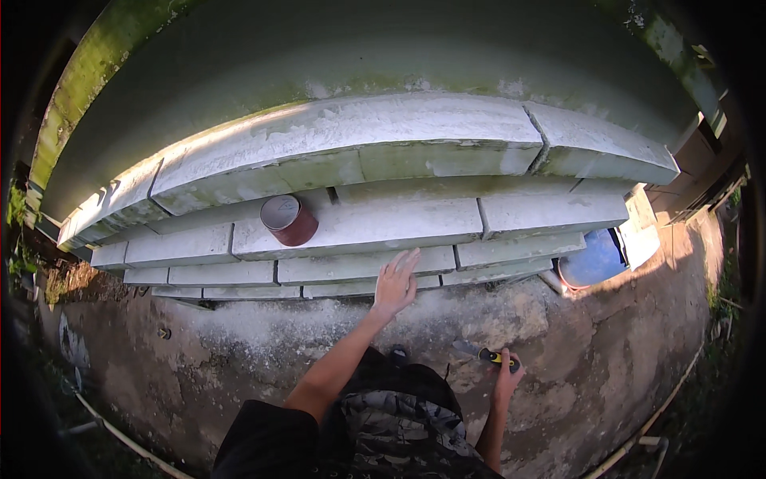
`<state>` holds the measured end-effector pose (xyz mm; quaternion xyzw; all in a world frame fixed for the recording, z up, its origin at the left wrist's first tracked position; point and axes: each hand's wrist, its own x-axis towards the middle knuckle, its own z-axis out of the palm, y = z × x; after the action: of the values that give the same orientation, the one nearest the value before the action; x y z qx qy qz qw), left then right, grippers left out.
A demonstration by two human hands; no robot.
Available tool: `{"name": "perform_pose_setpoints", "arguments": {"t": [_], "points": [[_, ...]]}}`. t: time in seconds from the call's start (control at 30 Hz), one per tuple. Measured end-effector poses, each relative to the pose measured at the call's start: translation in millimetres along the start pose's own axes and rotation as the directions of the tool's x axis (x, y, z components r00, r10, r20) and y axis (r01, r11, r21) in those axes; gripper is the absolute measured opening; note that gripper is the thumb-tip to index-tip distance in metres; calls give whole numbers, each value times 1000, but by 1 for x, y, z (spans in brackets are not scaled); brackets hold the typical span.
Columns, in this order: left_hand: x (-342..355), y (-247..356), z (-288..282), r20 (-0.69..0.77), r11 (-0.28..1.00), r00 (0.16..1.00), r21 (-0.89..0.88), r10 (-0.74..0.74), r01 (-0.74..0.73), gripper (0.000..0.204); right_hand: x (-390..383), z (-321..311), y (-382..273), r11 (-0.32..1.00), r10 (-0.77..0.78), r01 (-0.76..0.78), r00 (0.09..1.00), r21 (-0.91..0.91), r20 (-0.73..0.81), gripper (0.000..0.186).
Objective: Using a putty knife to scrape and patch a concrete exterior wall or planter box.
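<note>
My left hand (396, 283) reaches out over the front edges of the lower pale stepped ledges, fingers stretched and nothing in them. Whether it touches the ledge cannot be made out. In my right hand (506, 377), lower and to the right, is a putty knife (496, 358) with a black and yellow handle. Its blade points left, above the ground and apart from the ledges. A short reddish-brown cylinder (295, 224) with a pale top stands on a middle ledge (383, 226), left of my left hand; I cannot tell if it is a can or a roll.
A whitened, green-stained upper ledge (343, 132) runs along a dark green wall (383, 48). At the right end of the ledges lies a blue drum-like container (592, 259). Rough concrete ground (606, 343) spreads below, with a pipe or pole (666, 403) along its right edge.
</note>
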<state>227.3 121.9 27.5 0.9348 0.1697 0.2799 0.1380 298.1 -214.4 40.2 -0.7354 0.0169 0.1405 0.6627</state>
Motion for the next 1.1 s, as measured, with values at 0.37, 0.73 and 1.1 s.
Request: {"name": "perform_pose_setpoints", "arguments": {"t": [0.37, 0.73, 1.1], "points": [[-107, -88, -8, 408, 603, 628, -208, -662, 771, 52, 5, 90, -181, 487, -790, 857, 514, -166, 335, 23], [-95, -165, -121, 49, -61, -46, -955, -998, 290, 63, -49, 185, -296, -53, -997, 994, -57, 98, 46, 27], [-5, -275, -244, -312, 6, -583, -885, -750, 466, 83, -81, 270, -394, -137, -990, 292, -56, 947, -126, 38]]}}
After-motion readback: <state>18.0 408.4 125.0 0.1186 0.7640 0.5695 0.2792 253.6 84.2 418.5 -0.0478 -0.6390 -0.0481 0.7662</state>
